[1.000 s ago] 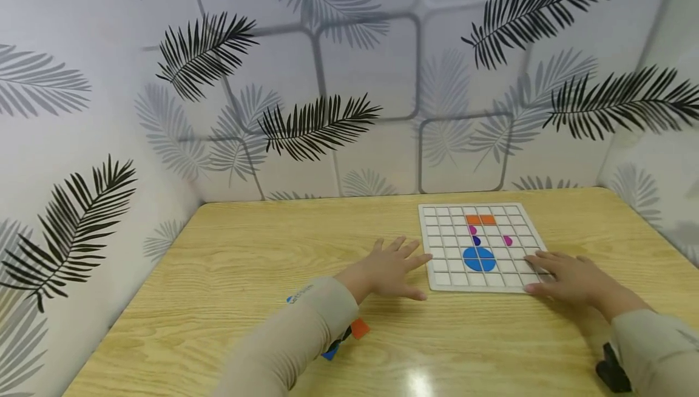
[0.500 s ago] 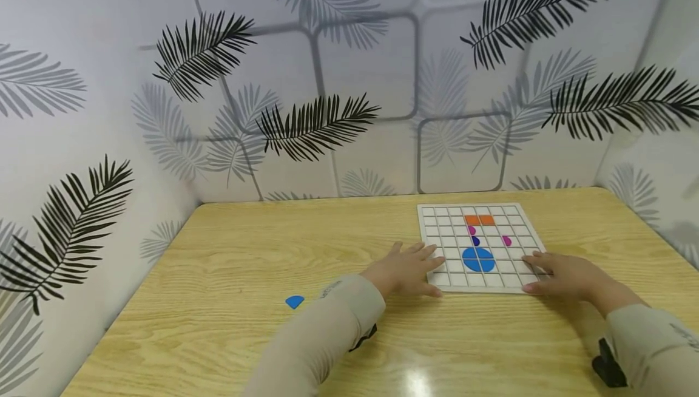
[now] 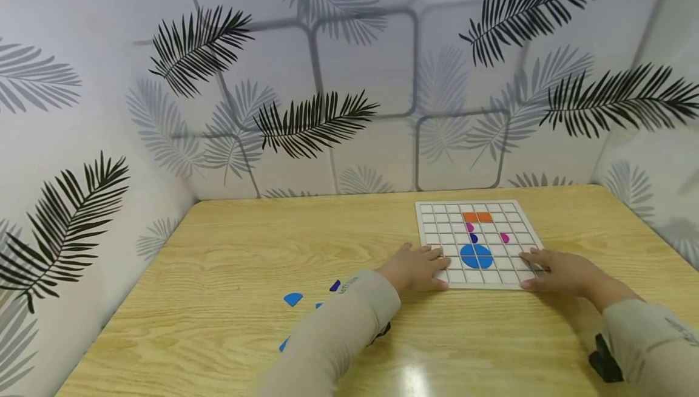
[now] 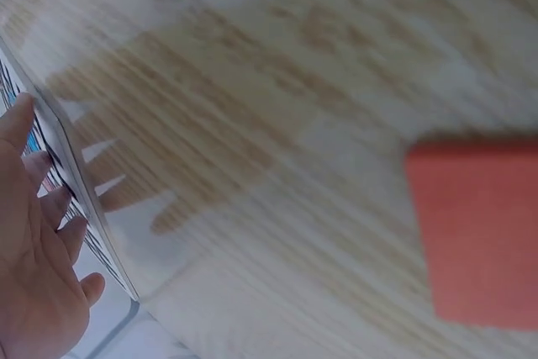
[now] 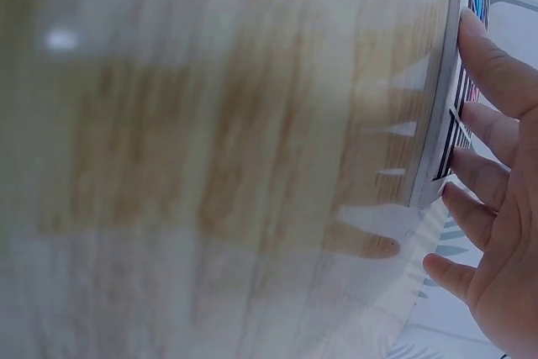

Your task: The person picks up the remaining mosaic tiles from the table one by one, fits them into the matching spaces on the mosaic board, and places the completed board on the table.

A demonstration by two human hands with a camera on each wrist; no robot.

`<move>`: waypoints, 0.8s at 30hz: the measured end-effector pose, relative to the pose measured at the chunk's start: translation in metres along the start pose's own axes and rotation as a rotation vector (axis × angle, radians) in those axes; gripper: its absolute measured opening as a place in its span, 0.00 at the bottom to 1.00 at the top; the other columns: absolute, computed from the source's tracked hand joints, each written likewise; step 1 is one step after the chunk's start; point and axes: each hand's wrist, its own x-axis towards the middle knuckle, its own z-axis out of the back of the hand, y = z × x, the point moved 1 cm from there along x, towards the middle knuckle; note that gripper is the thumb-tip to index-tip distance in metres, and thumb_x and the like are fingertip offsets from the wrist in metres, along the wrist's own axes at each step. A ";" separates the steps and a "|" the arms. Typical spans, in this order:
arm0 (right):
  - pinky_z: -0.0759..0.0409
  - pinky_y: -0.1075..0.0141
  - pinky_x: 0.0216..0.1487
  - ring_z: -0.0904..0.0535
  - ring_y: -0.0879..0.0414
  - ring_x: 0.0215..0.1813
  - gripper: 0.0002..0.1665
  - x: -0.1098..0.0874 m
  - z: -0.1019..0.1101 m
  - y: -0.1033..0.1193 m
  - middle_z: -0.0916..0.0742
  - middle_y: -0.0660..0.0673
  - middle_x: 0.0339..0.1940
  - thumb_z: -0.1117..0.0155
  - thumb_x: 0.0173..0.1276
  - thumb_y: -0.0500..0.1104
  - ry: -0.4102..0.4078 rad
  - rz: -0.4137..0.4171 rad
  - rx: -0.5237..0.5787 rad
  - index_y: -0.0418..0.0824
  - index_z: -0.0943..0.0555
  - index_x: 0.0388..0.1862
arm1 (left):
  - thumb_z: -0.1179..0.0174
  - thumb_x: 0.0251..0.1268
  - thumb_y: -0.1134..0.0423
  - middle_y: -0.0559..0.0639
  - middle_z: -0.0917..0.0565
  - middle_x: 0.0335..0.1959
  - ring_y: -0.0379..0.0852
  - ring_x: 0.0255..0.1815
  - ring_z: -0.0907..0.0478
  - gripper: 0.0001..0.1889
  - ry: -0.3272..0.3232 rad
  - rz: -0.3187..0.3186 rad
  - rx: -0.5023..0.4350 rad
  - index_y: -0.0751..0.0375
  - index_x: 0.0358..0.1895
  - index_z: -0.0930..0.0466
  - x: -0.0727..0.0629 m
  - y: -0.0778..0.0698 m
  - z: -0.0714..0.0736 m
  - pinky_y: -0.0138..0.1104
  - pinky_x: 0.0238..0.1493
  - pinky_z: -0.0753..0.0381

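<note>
A white grid board [image 3: 431, 218] lies flat on the wooden table. Two orange squares [image 3: 470, 217], magenta half-rounds [image 3: 505, 238], a dark blue half-round [image 3: 473, 238] and a blue circle made of quarter pieces [image 3: 468, 251] sit in its cells. Across the board's left edge, near the front corner, my left hand [image 3: 417, 269] rests with fingers extended. My right hand [image 3: 559, 272] touches the opposite edge with fingers spread. In the right wrist view, its fingertips are right at the board's rim [image 5: 437, 107]. Neither hand grips a piece.
Left of the board lie loose pieces: a blue quarter-round [image 3: 293, 298], a dark blue piece [image 3: 335, 286] and another blue piece [image 3: 284, 344] partly behind the left sleeve [image 3: 344, 324]. An orange-red square [image 4: 479, 233] shows in the left wrist view. A patterned wall [image 3: 377, 148] stands behind the table.
My left hand has moved right, from beside the board onto its left edge. Blue pieces have come into sight as the sleeve shifted, while the orange loose piece became hidden. My right hand has stayed.
</note>
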 end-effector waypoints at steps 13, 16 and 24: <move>0.40 0.42 0.48 0.38 0.30 0.53 0.48 0.000 0.000 0.006 0.33 0.26 0.55 0.44 0.49 0.66 0.028 -0.012 -0.018 0.31 0.33 0.56 | 0.66 0.59 0.37 0.36 0.53 0.66 0.36 0.65 0.58 0.30 0.009 0.001 -0.095 0.34 0.65 0.55 -0.002 0.003 -0.003 0.43 0.61 0.55; 0.41 0.42 0.49 0.39 0.30 0.54 0.48 0.000 -0.001 0.008 0.33 0.26 0.55 0.44 0.49 0.66 0.035 -0.009 -0.007 0.30 0.34 0.57 | 0.66 0.58 0.36 0.36 0.54 0.66 0.37 0.65 0.58 0.30 0.024 0.003 -0.131 0.34 0.65 0.55 -0.003 0.004 -0.006 0.44 0.61 0.56; 0.42 0.42 0.51 0.41 0.30 0.56 0.48 -0.002 -0.006 0.013 0.35 0.25 0.56 0.46 0.50 0.67 0.038 0.014 -0.023 0.30 0.35 0.57 | 0.64 0.57 0.36 0.35 0.55 0.66 0.36 0.66 0.60 0.30 0.052 0.018 -0.196 0.32 0.65 0.55 -0.012 0.006 -0.006 0.44 0.61 0.55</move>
